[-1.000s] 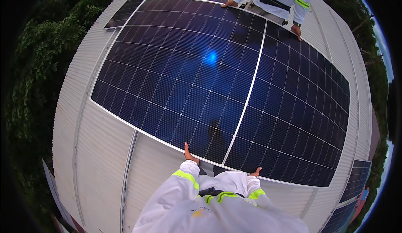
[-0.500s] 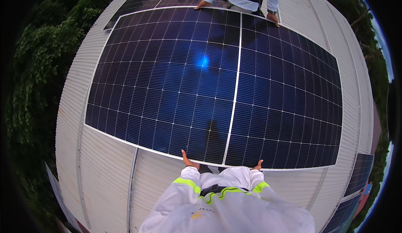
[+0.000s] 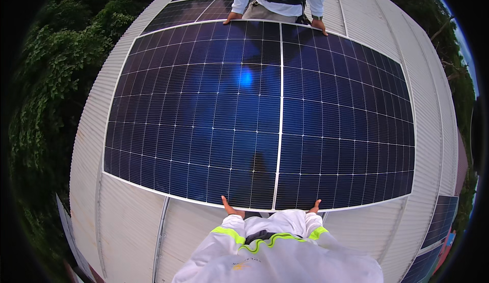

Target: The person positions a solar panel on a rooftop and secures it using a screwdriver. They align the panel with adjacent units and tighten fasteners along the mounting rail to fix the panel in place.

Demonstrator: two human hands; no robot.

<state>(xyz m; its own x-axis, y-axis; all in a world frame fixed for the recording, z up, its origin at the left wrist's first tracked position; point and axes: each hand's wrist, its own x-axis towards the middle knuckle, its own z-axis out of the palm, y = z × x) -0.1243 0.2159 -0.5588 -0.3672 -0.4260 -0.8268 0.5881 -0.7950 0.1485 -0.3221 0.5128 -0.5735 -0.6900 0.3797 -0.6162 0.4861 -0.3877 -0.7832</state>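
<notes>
A large dark blue solar panel (image 3: 193, 115) with a silver frame fills the middle of the view, lying nearly level across it. My left hand (image 3: 232, 209) grips the near edge left of the white centre strip, thumb on top. My right hand (image 3: 314, 206) holds the same edge to the right of that strip. Fingers of both hands are hidden beneath the frame. A co-worker in a white long-sleeved shirt (image 3: 277, 0) grips the far edge with both hands, one at the left (image 3: 232, 17) and one at the right (image 3: 319, 27).
The panel is over a corrugated white roof (image 3: 112, 211) with a metal rail (image 3: 160, 232) at lower left. Other panels sit behind the far edge (image 3: 188, 9) and at the lower right (image 3: 439, 219). The roof edge meets dense trees (image 3: 46, 94) on the left.
The panel has turned anticlockwise in view to lie squarer, shifting left and downward. The co-worker and both their hands moved left with it. My hands still hold the near edge, now lower in view.
</notes>
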